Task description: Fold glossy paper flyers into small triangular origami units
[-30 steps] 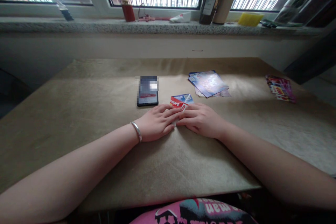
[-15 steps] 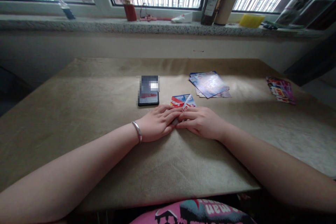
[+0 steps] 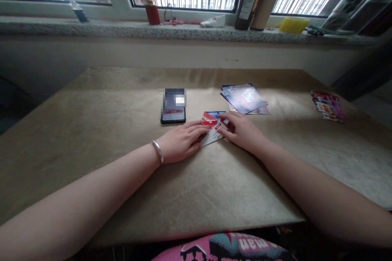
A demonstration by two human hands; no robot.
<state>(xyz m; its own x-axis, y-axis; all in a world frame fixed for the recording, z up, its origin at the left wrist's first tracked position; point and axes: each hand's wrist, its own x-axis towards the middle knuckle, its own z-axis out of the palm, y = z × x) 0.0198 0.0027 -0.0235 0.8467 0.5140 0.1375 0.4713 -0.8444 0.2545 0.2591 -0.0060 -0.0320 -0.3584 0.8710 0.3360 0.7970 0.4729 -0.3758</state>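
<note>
A folded printed paper (image 3: 215, 130) in red, white and blue lies on the table in front of me. My left hand (image 3: 185, 140) rests palm down at its left side, the extended fingertips lying on the paper. On the other side, my right hand (image 3: 241, 132) touches the right part of the paper, its fingers spread and slightly bent, with a gap between thumb and index finger. Part of the paper is hidden under the fingers of both hands. Just beyond my left hand lies a dark phone (image 3: 173, 108), its screen partly blurred out.
Behind my right hand lies a small stack of bluish printed sheets (image 3: 244, 98). Colourful cards (image 3: 327, 106) are fanned at the table's right. The windowsill (image 3: 190, 30) past the table carries a red container (image 3: 152, 13), a dark jar (image 3: 247, 6) and a yellow sponge-like block (image 3: 294, 25).
My hands, which met over the paper, have moved apart. The right one has shifted right and away from me, and more of the paper's white folded part now shows.
</note>
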